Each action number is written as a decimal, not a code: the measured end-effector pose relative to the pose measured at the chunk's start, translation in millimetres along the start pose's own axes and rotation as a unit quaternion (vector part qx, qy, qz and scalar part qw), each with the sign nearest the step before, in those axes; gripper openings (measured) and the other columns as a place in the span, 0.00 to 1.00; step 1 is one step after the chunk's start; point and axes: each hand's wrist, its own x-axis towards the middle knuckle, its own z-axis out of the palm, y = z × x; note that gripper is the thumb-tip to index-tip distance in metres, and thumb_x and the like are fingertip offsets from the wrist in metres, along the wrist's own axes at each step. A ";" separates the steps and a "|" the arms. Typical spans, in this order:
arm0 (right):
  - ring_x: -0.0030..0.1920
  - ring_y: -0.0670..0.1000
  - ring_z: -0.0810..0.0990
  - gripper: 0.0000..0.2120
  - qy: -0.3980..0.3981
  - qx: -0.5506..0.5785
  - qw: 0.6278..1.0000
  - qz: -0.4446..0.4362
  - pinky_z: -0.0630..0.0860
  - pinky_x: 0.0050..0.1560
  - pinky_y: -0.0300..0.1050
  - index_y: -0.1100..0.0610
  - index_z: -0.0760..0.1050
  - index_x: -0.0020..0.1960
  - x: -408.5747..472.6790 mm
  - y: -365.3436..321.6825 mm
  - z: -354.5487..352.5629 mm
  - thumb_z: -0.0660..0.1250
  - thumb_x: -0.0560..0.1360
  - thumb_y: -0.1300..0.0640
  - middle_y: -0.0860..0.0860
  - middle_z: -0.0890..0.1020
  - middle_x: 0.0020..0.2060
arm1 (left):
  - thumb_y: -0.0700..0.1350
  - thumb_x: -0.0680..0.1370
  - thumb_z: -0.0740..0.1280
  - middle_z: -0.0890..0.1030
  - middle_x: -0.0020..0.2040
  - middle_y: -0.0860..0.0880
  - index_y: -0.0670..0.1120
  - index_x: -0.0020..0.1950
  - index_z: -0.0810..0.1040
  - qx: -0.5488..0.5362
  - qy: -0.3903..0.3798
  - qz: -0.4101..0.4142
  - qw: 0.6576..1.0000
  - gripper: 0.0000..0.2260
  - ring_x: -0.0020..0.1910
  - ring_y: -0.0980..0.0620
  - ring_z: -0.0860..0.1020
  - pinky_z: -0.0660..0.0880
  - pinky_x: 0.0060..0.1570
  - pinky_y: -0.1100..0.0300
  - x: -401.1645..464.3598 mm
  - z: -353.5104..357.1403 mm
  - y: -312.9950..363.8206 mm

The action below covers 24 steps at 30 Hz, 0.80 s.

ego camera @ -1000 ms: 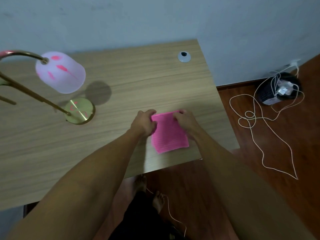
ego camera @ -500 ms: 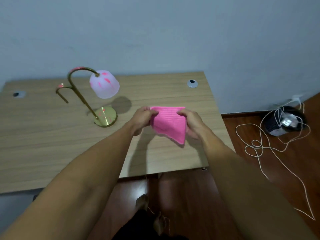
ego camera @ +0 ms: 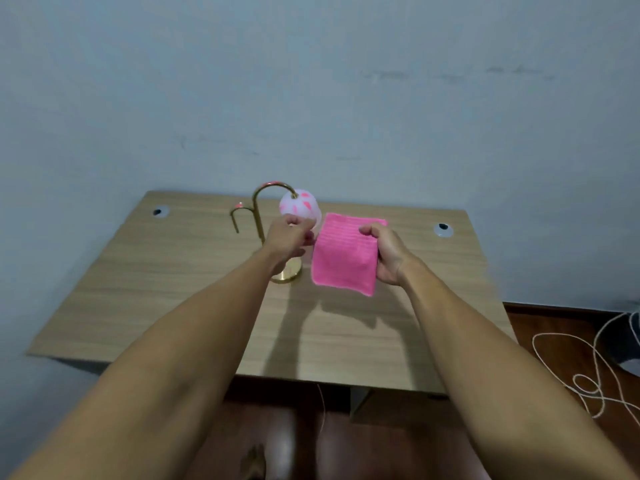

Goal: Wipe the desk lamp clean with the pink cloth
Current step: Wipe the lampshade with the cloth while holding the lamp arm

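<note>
Pink ribbed square cloth [ego camera: 344, 252] pinched by right hand [ego camera: 388, 252], hanging above wooden desk [ego camera: 166, 289]. Left hand [ego camera: 287, 239] at nine o'clock of it, curled, grip unclear. Could topple slender brass lamp [ego camera: 273, 216] if wiped hard.

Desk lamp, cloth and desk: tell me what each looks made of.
Desk lamp: the stem and round base look like polished brass-coloured metal, by their shine; the shade looks like frosted white plastic or glass with pink marks.
Pink cloth: soft ribbed fabric, likely microfibre, hanging limp.
Desk: matte, light wood-grain top, possibly laminate.
</note>
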 end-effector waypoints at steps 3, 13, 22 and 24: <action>0.31 0.51 0.80 0.14 0.047 -0.030 0.997 -0.044 0.74 0.37 0.45 0.53 0.72 0.40 8.3 -9.3 11.9 0.59 0.84 0.54 0.50 0.77 0.31 | 0.48 0.74 0.70 0.79 0.33 0.48 0.45 0.40 0.76 0.044 0.097 0.081 0.991 0.08 0.32 0.50 0.79 0.74 0.38 0.54 2.6 -32.9 8.2; 0.61 0.58 0.83 0.28 0.172 -0.103 0.959 -0.203 0.80 0.58 0.51 0.59 0.78 0.69 50.9 -25.6 101.1 0.52 0.83 0.42 0.61 0.83 0.60 | 0.58 0.71 0.72 0.84 0.50 0.52 0.51 0.55 0.82 0.320 0.130 0.194 0.918 0.17 0.52 0.50 0.81 0.79 0.54 0.50 45.4 -136.9 39.6; 0.80 0.42 0.65 0.30 0.174 -0.180 0.922 -0.296 0.60 0.83 0.56 0.41 0.76 0.74 90.0 13.9 174.5 0.48 0.79 0.37 0.42 0.74 0.77 | 0.56 0.75 0.72 0.87 0.50 0.55 0.54 0.53 0.87 0.389 -0.018 0.253 0.886 0.11 0.57 0.51 0.82 0.71 0.66 0.47 88.3 -153.4 41.0; 0.83 0.43 0.56 0.34 0.245 -0.239 0.895 -0.285 0.49 0.85 0.58 0.40 0.73 0.77 96.3 25.8 181.4 0.45 0.77 0.34 0.43 0.69 0.81 | 0.54 0.77 0.71 0.88 0.49 0.53 0.52 0.52 0.87 0.399 -0.040 0.276 0.873 0.10 0.55 0.49 0.83 0.72 0.64 0.47 94.2 -155.9 38.3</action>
